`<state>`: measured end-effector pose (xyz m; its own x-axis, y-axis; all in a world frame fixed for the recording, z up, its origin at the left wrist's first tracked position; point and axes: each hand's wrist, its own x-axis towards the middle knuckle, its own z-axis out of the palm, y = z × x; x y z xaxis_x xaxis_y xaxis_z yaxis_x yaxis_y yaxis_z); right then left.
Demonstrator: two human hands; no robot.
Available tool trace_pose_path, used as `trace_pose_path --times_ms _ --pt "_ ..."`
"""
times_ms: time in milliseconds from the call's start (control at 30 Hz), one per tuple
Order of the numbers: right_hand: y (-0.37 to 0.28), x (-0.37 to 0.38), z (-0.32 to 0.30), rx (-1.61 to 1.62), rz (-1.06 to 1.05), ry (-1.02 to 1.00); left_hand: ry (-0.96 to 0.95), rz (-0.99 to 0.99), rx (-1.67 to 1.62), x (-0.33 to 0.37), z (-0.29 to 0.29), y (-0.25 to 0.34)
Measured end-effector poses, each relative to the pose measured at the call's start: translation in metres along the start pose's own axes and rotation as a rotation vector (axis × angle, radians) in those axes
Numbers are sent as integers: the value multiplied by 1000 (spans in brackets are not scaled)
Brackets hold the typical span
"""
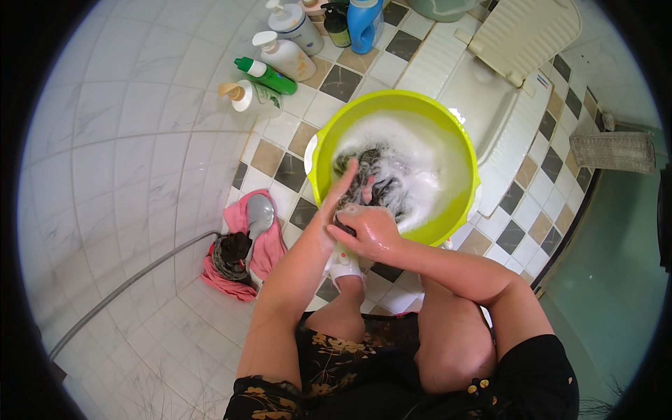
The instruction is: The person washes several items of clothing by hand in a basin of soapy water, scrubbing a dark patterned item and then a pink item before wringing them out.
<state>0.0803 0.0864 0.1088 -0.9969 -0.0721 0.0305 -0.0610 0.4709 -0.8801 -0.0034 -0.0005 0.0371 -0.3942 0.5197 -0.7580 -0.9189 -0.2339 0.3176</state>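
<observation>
A yellow-green basin [467, 150] holds foamy water and a dark, wet cloth [385, 192] that looks like laundry. My left hand [341, 189] is over the basin's near left part. One of its fingers points up and away, and the dark cloth lies against its inner side; foam and cloth hide the rest. Close beside it at the near rim, my right hand [371, 229] is closed on a bunched part of the dark cloth, with suds on the skin. The two hands are at the left wrist, nearly touching.
Pump bottles [285, 56], a green bottle [269, 75] and a blue jug [364, 26] stand by the left wall. A shower head [260, 213] rests on pink cloth [266, 245]. A white squat toilet [483, 91] lies right of the basin; a grey cloth [612, 152] hangs at far right.
</observation>
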Motion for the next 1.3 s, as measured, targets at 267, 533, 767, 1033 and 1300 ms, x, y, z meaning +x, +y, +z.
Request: trace_pose_path --times_ms 267,533,767,1033,1300 --pt "52 27 5 -136 320 302 142 33 -177 -4 27 -20" --pt "144 30 -27 -115 528 51 151 88 0 15 0 -31" --pt "184 4 10 -124 540 300 256 -82 -98 28 -30 -18" --pt "10 6 0 -176 111 -39 -179 -78 -165 16 -43 -31" --pt "141 -2 -52 238 663 -266 425 403 1041 -9 25 -26"
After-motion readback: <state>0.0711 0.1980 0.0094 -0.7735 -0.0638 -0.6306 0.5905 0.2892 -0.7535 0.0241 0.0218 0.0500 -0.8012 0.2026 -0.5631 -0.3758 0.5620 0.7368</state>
